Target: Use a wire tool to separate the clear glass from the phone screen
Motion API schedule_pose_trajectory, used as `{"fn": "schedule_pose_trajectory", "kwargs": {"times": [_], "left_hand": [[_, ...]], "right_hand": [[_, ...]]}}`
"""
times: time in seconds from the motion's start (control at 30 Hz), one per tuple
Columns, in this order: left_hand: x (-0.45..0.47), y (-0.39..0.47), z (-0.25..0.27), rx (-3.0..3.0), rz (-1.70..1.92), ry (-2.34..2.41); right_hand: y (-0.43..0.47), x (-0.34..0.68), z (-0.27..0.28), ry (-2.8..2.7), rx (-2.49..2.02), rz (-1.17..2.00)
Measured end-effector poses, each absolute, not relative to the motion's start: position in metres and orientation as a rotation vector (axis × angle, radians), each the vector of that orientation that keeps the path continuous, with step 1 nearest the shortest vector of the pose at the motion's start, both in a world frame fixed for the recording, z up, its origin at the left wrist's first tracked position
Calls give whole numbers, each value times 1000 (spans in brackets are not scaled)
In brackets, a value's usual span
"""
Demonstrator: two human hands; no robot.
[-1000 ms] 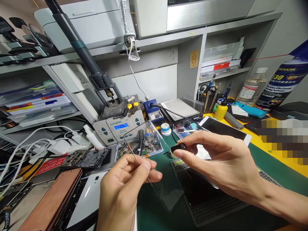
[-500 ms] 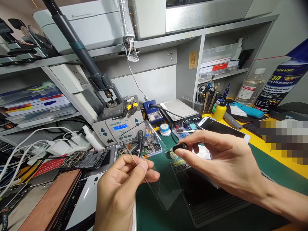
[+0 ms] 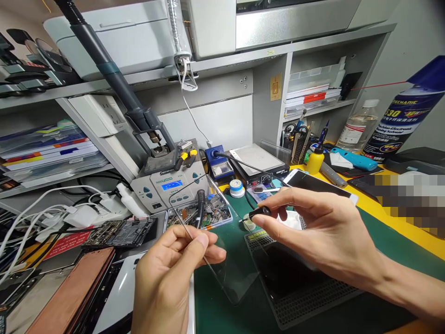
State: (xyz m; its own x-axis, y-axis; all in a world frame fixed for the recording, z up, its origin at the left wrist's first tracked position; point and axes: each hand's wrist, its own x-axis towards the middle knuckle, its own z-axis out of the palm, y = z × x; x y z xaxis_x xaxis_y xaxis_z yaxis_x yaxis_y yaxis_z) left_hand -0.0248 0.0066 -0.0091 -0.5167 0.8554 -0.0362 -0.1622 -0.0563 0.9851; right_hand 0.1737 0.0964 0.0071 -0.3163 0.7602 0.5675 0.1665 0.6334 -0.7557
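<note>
Left hand: the left hand (image 3: 167,273) is raised at near centre-left, thumb and forefinger pinching the left edge of a clear glass sheet (image 3: 225,264).
Right hand: the right hand (image 3: 320,232) reaches in from the right, fingertips closed on a small black tool (image 3: 261,212).
Glass sheet: tilted above the green mat (image 3: 239,315), just left of the black grid pad (image 3: 306,297).
Room: a parts tray (image 3: 201,214) lies just beyond; a phone (image 3: 320,185) lies far right.

A pixelated patch (image 3: 410,197) hides the bench's right side; the spray can (image 3: 403,123) runs off-frame.

clear glossy glass sheet (image 3: 231,273); matt green rubber mat (image 3: 222,311); glossy black tool handle (image 3: 261,211).
</note>
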Motion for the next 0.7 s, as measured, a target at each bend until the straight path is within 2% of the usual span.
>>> {"fn": "schedule_pose_trajectory", "kwargs": {"times": [0.7], "left_hand": [[-27, 10, -9, 661, 1704, 1386]], "right_hand": [[109, 180, 14, -1818, -927, 839]]}}
